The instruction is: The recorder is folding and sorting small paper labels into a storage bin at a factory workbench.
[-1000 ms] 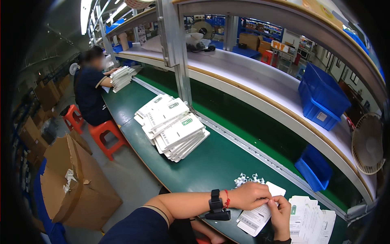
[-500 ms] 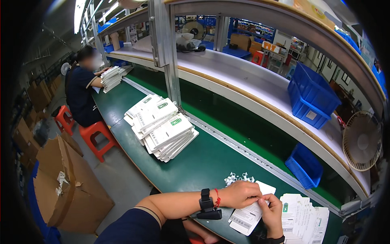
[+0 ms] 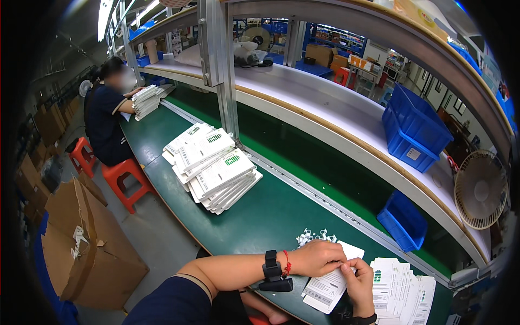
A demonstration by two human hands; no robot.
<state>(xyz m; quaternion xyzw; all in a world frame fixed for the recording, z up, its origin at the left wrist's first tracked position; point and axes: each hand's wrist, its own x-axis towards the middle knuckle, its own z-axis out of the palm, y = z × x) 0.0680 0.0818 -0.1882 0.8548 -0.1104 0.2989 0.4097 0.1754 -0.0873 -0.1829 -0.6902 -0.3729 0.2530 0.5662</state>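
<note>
"Diff vs. half a sec ago?"

"V. little. View shifted slightly, so the table (image 3: 260,230) sat a bit further left. Both hands stayed on the same flat white pack (image 3: 324,292), near the table's front edge."

"Hands' state?"

"L hand (image 3: 319,257): fingers bent in, tips down on the pack. R hand (image 3: 359,284): thumb & finger drawn together, meeting the L tips. Couldn't tell if anything was pinched; too small."

"What else, what blocked?"

"L hand hid the pack's middle. White clips (image 3: 314,236) lay just behind it, spread packs (image 3: 403,287) to the R, a pile of packs (image 3: 216,176) well off to the L. Metal post (image 3: 227,108) stood in front of part of the shelf (image 3: 325,100)."

"Counts?"

"2 blue bins (image 3: 414,151) stacked on the shelf, 1 tilted bin (image 3: 403,222) below; 1 fan (image 3: 481,189), far R; 1 co-worker (image 3: 105,119); 2 red stools (image 3: 122,169) there; 1 big open carton (image 3: 116,260) on the floor. Clips & packs overlapped, couldn't count."
</note>
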